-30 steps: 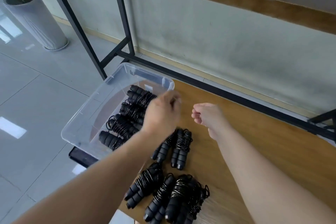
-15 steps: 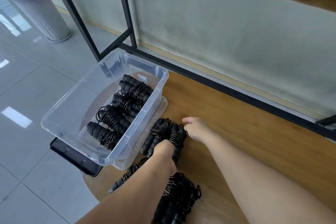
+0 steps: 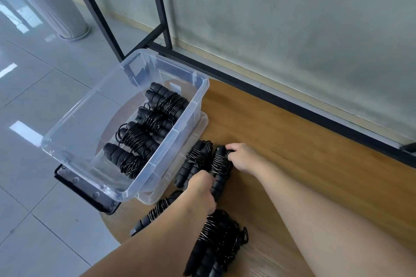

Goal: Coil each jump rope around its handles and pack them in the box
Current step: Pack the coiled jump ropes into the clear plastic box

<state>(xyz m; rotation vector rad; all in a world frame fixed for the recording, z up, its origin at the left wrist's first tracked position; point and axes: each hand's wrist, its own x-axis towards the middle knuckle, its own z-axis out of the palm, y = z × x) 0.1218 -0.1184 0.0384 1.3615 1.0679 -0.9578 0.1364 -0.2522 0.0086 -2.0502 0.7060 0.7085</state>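
Observation:
A clear plastic box (image 3: 69, 119) stands at the wooden table's left end with several coiled black jump ropes (image 3: 144, 132) lying inside. Two coiled ropes lie side by side right of the box. My right hand (image 3: 242, 158) pinches the far end of the right-hand coiled rope (image 3: 221, 164). My left hand (image 3: 200, 189) grips the near ends of this pair, next to the left-hand coiled rope (image 3: 194, 164). Another coiled rope (image 3: 155, 211) lies partly under my left forearm. A heap of coiled ropes (image 3: 216, 243) sits at the near edge.
The box rests on its clear lid (image 3: 191, 146), which juts out to the right. A black metal frame (image 3: 157, 2) runs along the wall behind the table (image 3: 304, 146). A grey planter (image 3: 51, 0) stands on the tiled floor at far left.
Both hands came down from in front of the box onto the pair of coiled ropes. My left hand closed on their near ends, my right on the far end.

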